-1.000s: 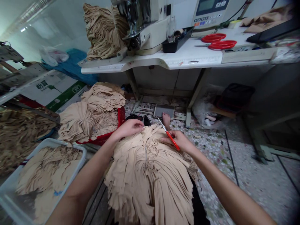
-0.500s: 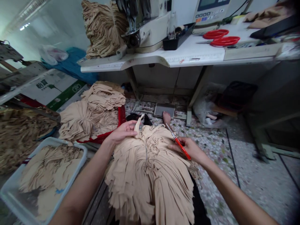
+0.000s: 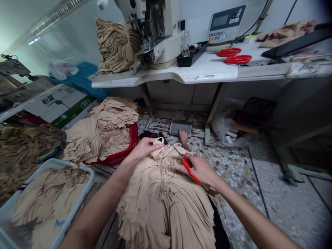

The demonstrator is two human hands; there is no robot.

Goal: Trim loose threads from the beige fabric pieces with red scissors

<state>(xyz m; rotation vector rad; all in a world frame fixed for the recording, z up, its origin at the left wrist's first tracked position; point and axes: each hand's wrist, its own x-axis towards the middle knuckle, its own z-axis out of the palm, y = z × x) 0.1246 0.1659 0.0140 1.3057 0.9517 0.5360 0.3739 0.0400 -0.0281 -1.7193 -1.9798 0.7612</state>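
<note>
A thick bundle of beige fabric pieces [image 3: 163,204] lies across my lap. My left hand [image 3: 144,148] pinches a raised loop of beige fabric [image 3: 159,141] at the bundle's far end. My right hand [image 3: 198,168] is closed round small red-handled snips [image 3: 188,165], whose metal blades point up-left toward that loop. A bare foot [image 3: 183,135] shows just beyond the bundle on the floor.
A red basket [image 3: 129,145] piled with beige fabric sits to the left, and a clear bin [image 3: 77,193] of pieces is at lower left. A sewing machine [image 3: 155,31] stands on the white table [image 3: 202,71] ahead, with red scissors [image 3: 230,55] and a control panel [image 3: 225,22]. Speckled floor lies to the right.
My left hand lifted a loop of fabric off the bundle's far end. My right hand swung out right with the snips, then came back in toward the loop.
</note>
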